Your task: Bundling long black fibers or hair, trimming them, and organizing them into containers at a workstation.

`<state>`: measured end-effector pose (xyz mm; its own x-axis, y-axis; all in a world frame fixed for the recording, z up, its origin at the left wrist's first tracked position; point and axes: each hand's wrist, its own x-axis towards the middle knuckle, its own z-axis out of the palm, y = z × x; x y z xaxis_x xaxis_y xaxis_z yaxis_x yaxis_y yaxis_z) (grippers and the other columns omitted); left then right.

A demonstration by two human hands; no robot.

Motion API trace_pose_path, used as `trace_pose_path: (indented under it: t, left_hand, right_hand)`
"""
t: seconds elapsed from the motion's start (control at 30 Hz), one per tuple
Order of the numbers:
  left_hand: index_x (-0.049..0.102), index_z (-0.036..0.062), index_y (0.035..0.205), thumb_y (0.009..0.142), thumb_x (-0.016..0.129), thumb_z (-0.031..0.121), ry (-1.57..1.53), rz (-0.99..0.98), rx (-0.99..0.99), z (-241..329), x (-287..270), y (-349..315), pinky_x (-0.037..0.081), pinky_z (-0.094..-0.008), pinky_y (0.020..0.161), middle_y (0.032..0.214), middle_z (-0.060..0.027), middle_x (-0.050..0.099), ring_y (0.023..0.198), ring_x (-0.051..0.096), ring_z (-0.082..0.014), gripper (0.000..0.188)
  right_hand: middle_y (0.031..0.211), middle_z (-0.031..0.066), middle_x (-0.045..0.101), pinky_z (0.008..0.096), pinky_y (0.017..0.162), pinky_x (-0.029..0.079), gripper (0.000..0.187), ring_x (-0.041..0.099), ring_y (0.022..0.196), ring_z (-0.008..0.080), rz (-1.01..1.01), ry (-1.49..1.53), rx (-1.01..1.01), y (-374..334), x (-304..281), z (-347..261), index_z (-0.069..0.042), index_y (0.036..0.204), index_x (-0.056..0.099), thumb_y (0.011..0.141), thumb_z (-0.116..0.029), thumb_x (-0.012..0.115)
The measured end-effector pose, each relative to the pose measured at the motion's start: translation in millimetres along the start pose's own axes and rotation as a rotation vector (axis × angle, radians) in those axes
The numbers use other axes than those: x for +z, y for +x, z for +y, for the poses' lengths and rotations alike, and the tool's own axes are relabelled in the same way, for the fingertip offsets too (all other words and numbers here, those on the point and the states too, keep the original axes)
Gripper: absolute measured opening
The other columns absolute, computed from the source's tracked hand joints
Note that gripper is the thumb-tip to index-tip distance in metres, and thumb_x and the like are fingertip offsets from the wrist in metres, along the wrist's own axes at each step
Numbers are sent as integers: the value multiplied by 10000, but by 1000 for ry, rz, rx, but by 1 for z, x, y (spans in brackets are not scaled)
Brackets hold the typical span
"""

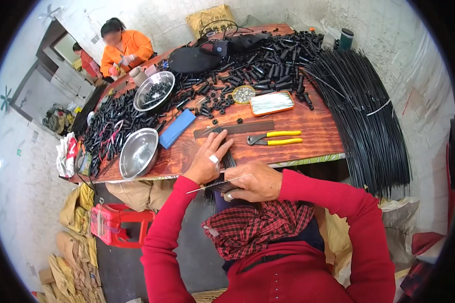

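Observation:
At the near table edge, my left hand [207,159] lies with outstretched fingers over a narrow bundle of thin black rods [229,159]. A white wrap is round one of its fingers. Just right of it and closer to me, my right hand [258,181] is closed round the lower part of the dark bundle. A thin pale rod [196,190] slants across under both hands, passing by the right fingers. A dark flat bar [253,127] lies on the table beyond my left fingertips. Yellow-handled end-cutting pliers [274,137] rest right of it.
Black tubular parts [273,65] pile across the wooden table [318,144]. Two metal bowls [139,154], a blue block [178,129] and an orange-rimmed tray [271,103] stand around. Long black rods [364,116] are stacked right. A co-worker in orange [131,45] sits far left. A red stool [119,224] stands below.

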<state>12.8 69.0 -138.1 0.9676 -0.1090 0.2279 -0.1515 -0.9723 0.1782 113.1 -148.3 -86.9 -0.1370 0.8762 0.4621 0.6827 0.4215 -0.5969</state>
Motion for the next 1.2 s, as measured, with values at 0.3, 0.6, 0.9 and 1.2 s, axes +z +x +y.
trace_pose_path:
  t: [0.3,0.6,0.9,1.2]
  left_hand:
    - [522,80,1424,795,572,-53,-5,235,3,-40,12,18,456,-458,1086,1459,-172,539,1319,509,-429,645]
    - [695,79,1059,844,660,77,-126,161,65,30,-23,-3,506,-475,723,867,-164,693,786,645,-402,217]
    - [632,43,1268,923,625,26,-969,-704,-147,117,8,-59,516,-337,923,1174,-119,715,1070,671,-221,345]
    - [541,-23,1352,937,664,1,-1658,-792,-216,104,35,-66,500,-300,998,1294,-122,667,1196,628,-188,434]
  right_hand:
    - [895,100,643,412,727,529,195,662,840,301,102,-91,-218,38,-74,-43,-77,992,713,843,-194,757]
    - [784,-20,637,258,620,469,302,554,685,79,304,67,-53,56,-193,-49,-27,978,745,1011,-309,642]
    - [674,-55,538,239,563,350,325,422,612,54,150,234,542,33,-130,4,-32,961,783,946,-351,720]
    - [668,-70,520,246,555,339,245,406,607,56,148,298,673,40,-129,20,-64,908,771,956,-296,708]
